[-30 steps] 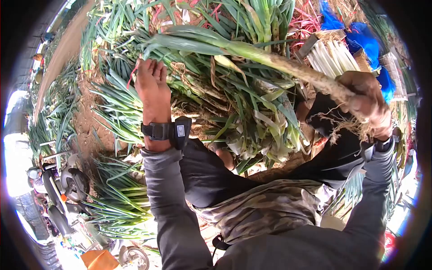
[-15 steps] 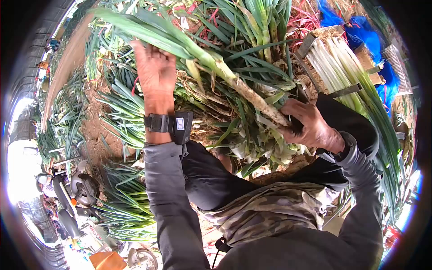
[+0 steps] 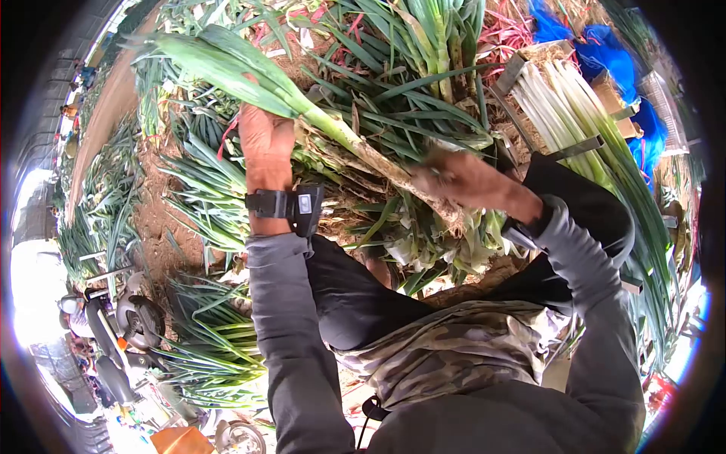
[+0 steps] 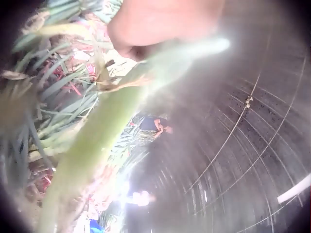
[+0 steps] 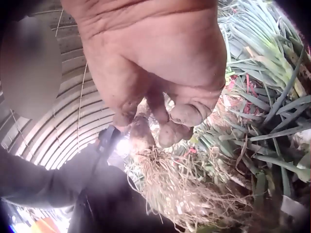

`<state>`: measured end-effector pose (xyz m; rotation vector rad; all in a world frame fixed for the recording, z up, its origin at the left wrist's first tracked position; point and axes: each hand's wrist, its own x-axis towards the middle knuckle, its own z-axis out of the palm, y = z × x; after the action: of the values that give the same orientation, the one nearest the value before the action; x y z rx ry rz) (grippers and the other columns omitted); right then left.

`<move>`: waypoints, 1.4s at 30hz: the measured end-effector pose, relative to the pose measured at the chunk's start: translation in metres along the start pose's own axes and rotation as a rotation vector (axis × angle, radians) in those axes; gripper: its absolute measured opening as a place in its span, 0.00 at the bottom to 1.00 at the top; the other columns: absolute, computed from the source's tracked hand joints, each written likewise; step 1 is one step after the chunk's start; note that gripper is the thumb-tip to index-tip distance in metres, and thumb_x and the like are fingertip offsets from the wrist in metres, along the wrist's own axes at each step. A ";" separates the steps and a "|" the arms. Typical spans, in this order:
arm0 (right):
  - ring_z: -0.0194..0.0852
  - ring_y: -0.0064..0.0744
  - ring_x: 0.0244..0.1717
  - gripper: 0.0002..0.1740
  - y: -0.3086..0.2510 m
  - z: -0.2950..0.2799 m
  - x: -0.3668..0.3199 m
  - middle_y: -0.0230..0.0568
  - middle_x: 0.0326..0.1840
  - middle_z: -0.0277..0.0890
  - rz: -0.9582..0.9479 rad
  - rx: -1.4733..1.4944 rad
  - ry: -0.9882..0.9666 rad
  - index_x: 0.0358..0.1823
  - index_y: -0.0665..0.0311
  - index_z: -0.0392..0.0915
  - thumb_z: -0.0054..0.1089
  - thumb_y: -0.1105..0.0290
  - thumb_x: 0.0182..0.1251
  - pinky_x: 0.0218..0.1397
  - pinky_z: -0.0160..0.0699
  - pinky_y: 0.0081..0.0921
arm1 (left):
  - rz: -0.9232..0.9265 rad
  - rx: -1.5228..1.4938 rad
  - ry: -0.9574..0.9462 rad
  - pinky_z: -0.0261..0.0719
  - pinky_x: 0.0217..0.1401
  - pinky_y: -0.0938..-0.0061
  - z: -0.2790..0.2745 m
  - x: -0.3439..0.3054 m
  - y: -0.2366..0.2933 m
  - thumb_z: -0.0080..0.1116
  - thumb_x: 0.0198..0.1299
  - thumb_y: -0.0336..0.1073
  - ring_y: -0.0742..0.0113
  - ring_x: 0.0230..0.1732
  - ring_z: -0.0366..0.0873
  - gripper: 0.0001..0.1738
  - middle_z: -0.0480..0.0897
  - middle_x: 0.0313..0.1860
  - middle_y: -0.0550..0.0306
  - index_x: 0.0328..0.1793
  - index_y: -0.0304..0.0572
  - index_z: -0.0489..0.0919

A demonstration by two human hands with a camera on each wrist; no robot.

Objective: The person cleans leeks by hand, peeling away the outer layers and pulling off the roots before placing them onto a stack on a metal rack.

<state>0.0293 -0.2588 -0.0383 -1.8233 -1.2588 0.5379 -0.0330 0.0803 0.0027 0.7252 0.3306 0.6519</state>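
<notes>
- While a camouflage-patterned cloth (image 3: 454, 352) covers your lap, your left hand (image 3: 268, 144) holds the leek (image 3: 333, 127) by its green upper part, fingers curled round it, partly hidden by leaves.
- Your right hand (image 3: 473, 178), blurred in the head view, is at the leek's pale lower end; in the right wrist view your thumb and bent fingers pinch the stalk just above its tangled roots (image 5: 180, 179).
- The leek slants between your hands, its leaves toward the upper left of the head view, above the leek heap (image 3: 431, 106).
- To the right, upright metal bars (image 3: 578, 147) flank a bundle of pale-stemmed leeks (image 3: 563, 110).
- Beyond that lies blue material (image 3: 605, 64).
- Farther off at left stands a motorbike (image 3: 140, 318); a ridged, curved roof (image 4: 243, 155) shows in the left wrist view.
</notes>
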 end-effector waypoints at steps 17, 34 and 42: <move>0.77 0.27 0.31 0.12 0.007 0.042 0.036 0.38 0.30 0.79 0.191 0.271 -0.308 0.42 0.60 0.84 0.64 0.58 0.72 0.35 0.78 0.28 | 0.197 0.171 -0.087 0.81 0.61 0.60 -0.010 0.008 0.036 0.66 0.69 0.44 0.61 0.58 0.79 0.22 0.84 0.57 0.58 0.65 0.48 0.79; 0.83 0.28 0.52 0.24 -0.023 0.005 0.149 0.42 0.50 0.85 -0.028 0.538 0.114 0.59 0.69 0.80 0.72 0.61 0.69 0.54 0.84 0.26 | 0.036 0.180 -0.176 0.87 0.49 0.66 0.026 -0.003 -0.006 0.66 0.69 0.36 0.64 0.45 0.87 0.12 0.88 0.48 0.56 0.55 0.41 0.84; 0.82 0.19 0.47 0.09 -0.041 0.016 0.168 0.30 0.44 0.87 -0.125 0.892 0.092 0.47 0.62 0.85 0.72 0.72 0.67 0.53 0.81 0.22 | 0.011 0.158 -0.198 0.86 0.46 0.70 0.016 -0.003 -0.006 0.65 0.69 0.36 0.66 0.42 0.87 0.11 0.89 0.45 0.57 0.53 0.41 0.85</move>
<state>0.0626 -0.0939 0.0045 -0.9988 -0.8476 0.7755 -0.0250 0.0668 0.0095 0.9353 0.1972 0.5627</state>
